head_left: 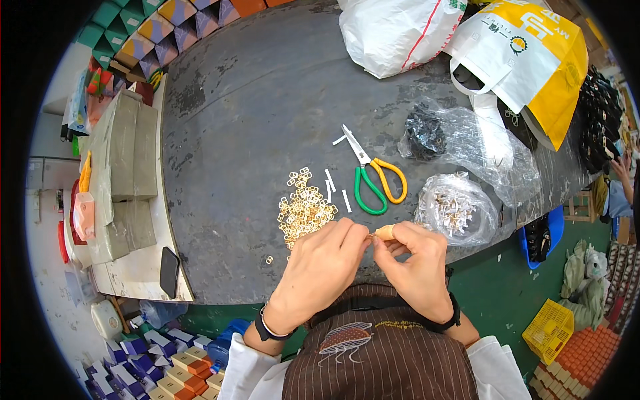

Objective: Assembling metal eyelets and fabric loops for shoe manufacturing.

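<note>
Close to the table's front edge, my left hand (320, 270) and my right hand (420, 267) meet fingertip to fingertip. Both pinch at one spot; what lies between them is mostly hidden and too small to name. A tan cover (385, 232) wraps a finger of the right hand. Just beyond the left hand spreads a pile of small gold buckles (305, 212). Several short white strips (346, 201) lie beside it. Scissors (369, 177) with one green and one yellow handle rest farther off, blades apart. Right of my hands sits a clear plastic bag (457, 208) holding small white and gold pieces.
Clear plastic wrap (480, 137) with a black bundle (425, 130) lies at the right. Behind stand a white bag (400, 33) and a yellow-white bag (527, 60). At the left, a phone (169, 272) lies on a board near a grey box (123, 177).
</note>
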`<state>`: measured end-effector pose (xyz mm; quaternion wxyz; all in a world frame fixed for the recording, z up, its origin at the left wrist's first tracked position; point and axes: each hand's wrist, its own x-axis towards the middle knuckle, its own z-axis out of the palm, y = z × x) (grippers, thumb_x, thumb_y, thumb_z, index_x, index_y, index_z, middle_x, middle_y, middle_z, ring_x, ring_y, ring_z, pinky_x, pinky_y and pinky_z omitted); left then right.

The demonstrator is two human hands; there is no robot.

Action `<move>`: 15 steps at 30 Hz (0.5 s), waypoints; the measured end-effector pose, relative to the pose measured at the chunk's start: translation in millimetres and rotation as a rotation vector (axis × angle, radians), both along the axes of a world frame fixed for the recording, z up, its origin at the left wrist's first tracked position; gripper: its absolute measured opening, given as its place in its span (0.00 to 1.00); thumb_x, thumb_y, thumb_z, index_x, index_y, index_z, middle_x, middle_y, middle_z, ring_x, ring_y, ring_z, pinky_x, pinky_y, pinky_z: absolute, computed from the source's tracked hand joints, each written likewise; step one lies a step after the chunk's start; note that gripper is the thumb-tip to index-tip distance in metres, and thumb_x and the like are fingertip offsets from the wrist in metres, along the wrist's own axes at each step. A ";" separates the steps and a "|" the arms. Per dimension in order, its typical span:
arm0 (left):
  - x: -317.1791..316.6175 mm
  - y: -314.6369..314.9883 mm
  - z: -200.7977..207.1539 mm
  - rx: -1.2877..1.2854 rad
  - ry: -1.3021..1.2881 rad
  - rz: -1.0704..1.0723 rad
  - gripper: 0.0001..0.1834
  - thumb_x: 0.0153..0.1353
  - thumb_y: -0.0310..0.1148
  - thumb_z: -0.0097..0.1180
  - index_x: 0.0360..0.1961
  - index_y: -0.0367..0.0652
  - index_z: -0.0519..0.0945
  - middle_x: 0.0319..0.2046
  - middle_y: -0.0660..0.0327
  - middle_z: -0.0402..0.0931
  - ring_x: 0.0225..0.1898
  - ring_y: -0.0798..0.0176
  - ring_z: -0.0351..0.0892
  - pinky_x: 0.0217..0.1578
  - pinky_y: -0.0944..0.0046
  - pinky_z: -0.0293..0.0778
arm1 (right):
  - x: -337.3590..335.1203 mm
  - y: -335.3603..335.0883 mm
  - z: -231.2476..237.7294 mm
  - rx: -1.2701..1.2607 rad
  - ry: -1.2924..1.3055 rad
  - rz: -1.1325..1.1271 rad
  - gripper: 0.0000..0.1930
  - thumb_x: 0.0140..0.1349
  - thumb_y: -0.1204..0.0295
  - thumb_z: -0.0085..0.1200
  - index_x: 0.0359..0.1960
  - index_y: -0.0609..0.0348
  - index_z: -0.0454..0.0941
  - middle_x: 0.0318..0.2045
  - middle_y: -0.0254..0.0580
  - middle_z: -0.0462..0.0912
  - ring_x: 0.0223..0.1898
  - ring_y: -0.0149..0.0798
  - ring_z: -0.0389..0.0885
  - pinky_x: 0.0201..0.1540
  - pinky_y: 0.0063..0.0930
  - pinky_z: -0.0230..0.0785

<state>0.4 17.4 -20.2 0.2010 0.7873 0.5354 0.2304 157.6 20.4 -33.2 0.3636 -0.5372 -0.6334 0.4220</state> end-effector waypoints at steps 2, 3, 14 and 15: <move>-1.1 0.2 -1.4 -0.073 -0.054 0.007 0.09 0.47 0.21 0.62 0.30 0.40 0.76 0.25 0.59 0.76 0.26 0.59 0.79 0.25 0.64 0.73 | -0.3 -1.1 -1.6 0.007 -0.007 0.001 0.05 0.51 0.82 0.57 0.30 0.69 0.78 0.24 0.45 0.79 0.24 0.35 0.83 0.25 0.24 0.75; -2.8 0.3 -4.4 -0.107 -0.113 0.012 0.09 0.48 0.21 0.62 0.31 0.39 0.76 0.26 0.59 0.76 0.26 0.59 0.79 0.25 0.65 0.73 | 0.0 -1.3 -2.0 0.010 -0.011 0.000 0.05 0.51 0.82 0.57 0.30 0.69 0.78 0.24 0.45 0.79 0.24 0.36 0.83 0.25 0.24 0.75; -0.7 -8.7 -17.5 -0.601 -1.017 0.357 0.05 0.56 0.22 0.59 0.34 0.33 0.80 0.30 0.59 0.80 0.31 0.69 0.80 0.32 0.71 0.78 | -0.2 1.2 2.5 -0.188 0.180 -0.029 0.04 0.53 0.82 0.57 0.30 0.72 0.79 0.25 0.44 0.81 0.26 0.31 0.83 0.27 0.19 0.75; -2.6 -9.8 -19.8 -0.644 -1.060 0.348 0.05 0.57 0.22 0.58 0.35 0.32 0.80 0.30 0.58 0.80 0.30 0.69 0.80 0.32 0.71 0.78 | 0.0 0.9 2.0 -0.201 0.212 -0.029 0.04 0.53 0.82 0.57 0.30 0.72 0.79 0.25 0.44 0.81 0.26 0.31 0.83 0.27 0.19 0.75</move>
